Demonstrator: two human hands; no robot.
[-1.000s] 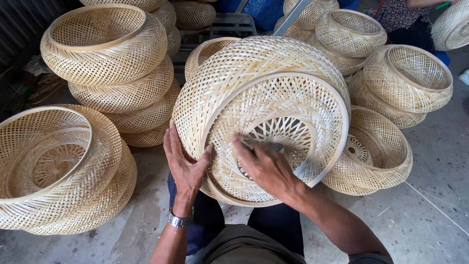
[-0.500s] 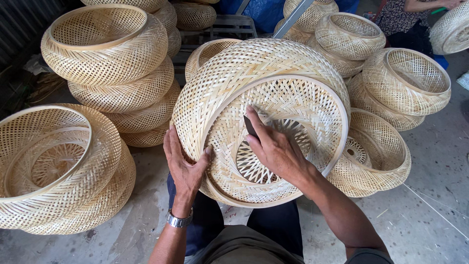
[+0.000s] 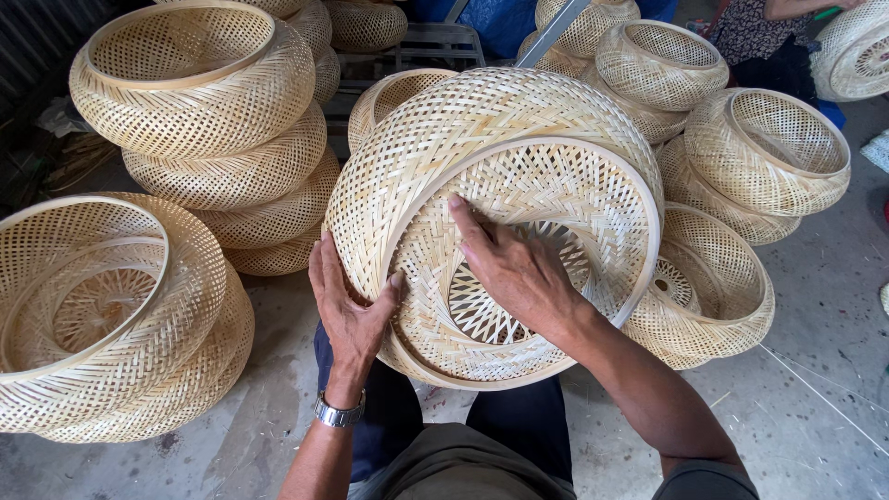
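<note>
A large woven bamboo basket [image 3: 482,130] rests tilted on my lap, its open mouth facing me. My left hand [image 3: 347,301], with a metal wristwatch, grips the lower left rim, thumb hooked over the edge. My right hand [image 3: 514,268] lies flat inside the basket on the woven inner wall, fingers pointing up and left, just above the star-patterned hole in the bottom.
Stacks of similar bamboo baskets surround me: a tall stack [image 3: 199,102] at the back left, a pair [image 3: 102,315] on their sides at the left, several more [image 3: 769,153] at the right and back. A person's patterned clothing [image 3: 750,28] shows at the top right. Concrete floor [image 3: 815,389] lies below.
My right hand has moved from the basket's lower rim up and into the inside, now pressing on the inner wall. My left hand has kept its grip on the rim.
</note>
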